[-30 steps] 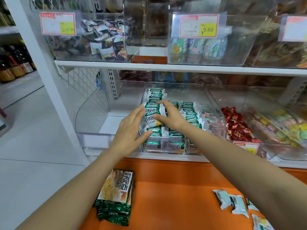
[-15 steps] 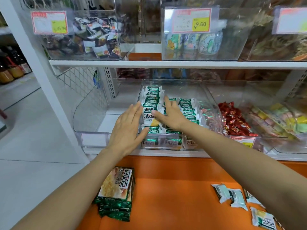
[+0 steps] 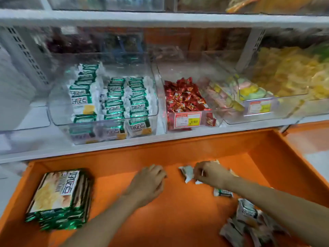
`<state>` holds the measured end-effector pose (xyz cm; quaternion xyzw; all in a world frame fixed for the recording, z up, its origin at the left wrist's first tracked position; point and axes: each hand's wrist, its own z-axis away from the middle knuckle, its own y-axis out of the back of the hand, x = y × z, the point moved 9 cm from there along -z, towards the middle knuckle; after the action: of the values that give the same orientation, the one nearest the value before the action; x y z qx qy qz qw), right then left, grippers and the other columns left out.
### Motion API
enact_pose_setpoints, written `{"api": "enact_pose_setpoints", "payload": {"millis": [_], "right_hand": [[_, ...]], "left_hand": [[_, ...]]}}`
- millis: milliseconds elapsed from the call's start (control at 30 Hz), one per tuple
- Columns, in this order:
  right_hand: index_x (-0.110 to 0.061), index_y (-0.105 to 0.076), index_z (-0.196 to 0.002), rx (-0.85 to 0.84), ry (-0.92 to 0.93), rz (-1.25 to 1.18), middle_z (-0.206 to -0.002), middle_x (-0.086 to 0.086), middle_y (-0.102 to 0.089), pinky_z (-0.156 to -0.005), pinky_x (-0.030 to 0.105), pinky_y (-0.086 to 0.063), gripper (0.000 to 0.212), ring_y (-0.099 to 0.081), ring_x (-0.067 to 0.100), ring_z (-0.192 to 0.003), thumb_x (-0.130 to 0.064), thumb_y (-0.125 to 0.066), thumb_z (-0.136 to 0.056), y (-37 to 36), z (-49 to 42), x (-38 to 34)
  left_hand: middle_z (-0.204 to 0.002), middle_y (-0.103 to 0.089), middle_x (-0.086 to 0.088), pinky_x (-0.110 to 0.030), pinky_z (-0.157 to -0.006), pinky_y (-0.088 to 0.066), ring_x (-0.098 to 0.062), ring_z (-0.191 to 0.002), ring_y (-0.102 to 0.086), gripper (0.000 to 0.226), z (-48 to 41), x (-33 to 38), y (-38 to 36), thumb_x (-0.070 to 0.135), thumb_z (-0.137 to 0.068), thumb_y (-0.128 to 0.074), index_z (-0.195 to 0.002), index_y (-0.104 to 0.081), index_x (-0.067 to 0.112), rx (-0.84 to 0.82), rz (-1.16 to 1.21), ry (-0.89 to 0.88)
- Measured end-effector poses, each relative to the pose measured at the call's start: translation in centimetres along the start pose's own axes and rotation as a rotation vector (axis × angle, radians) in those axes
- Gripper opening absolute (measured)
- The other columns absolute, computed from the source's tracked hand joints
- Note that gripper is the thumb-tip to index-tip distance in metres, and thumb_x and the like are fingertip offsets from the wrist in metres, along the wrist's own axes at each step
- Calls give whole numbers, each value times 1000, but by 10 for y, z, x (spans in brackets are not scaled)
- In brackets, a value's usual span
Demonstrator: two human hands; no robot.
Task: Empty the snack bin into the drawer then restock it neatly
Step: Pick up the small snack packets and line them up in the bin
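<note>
Half a second ago both your hands were up in the snack bin (image 3: 55, 108), pressing flat against the rows of green-and-white packets (image 3: 114, 97). Now both are down in the orange drawer (image 3: 178, 218) below the shelf (image 3: 160, 140), and your view has tipped down with them, so the upper shelf and its price tags have slid out of sight.

Your right hand (image 3: 210, 173) has gone to the back right of the drawer. Its grip is clamped on a small loose packet (image 3: 187, 172), with thumb and fingers pinching the wrapper's edge. Your left hand (image 3: 147, 182) hangs over the middle of the drawer floor just beside it. Its grip is slack, the fingers are loosely bent, and nothing shows in them.

The snack bin sits on the shelf where it was, with nothing touching it. It holds three rows of packets standing front to back, the left row taller than the other two.

In the drawer, the stack of larger green packs (image 3: 58, 198) lies at the left, as before. Another single packet (image 3: 222, 192) lies just under your right wrist, and a blurred heap of loose packets (image 3: 249, 221) lies at the near right corner, partly hidden by your forearm.

Right of the snack bin, the bin of red-wrapped sweets (image 3: 185, 98) shows its price label (image 3: 187, 120).
</note>
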<state>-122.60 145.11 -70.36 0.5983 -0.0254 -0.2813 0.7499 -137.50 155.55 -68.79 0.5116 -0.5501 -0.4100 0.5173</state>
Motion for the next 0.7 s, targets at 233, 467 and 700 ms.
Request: {"api": "enact_pose_setpoints", "payload": {"millis": [233, 467, 700], "right_hand": [[-16, -28, -149, -155, -221, 7, -155, 11, -27, -108, 28, -28, 65, -35, 27, -138, -31, -58, -93, -93, -14, 147], [-20, -12, -154, -66, -127, 0, -157, 10, -21, -106, 38, -33, 84, -29, 30, -139, -35, -63, -89, -134, -45, 140], [-15, -37, -130, -59, -199, 19, -127, 10, -41, -86, 40, -43, 75, -47, 31, -114, -47, -76, -74, -154, -39, 122]], "left_hand": [[-161, -7, 1, -39, -118, -17, -22, -147, -12, 68, -61, 32, -152, 30, -93, -53, -151, -17, 30, -476, 114, 161], [-158, 23, 6, -50, -116, -18, -23, -148, 12, 85, -105, 22, -219, 27, -90, -54, -151, 3, 40, -542, 173, 215], [-145, -28, 0, -35, -103, -34, -24, -129, -32, 71, -89, 27, -233, 44, -79, -68, -136, -33, 21, -404, 97, 242]]}}
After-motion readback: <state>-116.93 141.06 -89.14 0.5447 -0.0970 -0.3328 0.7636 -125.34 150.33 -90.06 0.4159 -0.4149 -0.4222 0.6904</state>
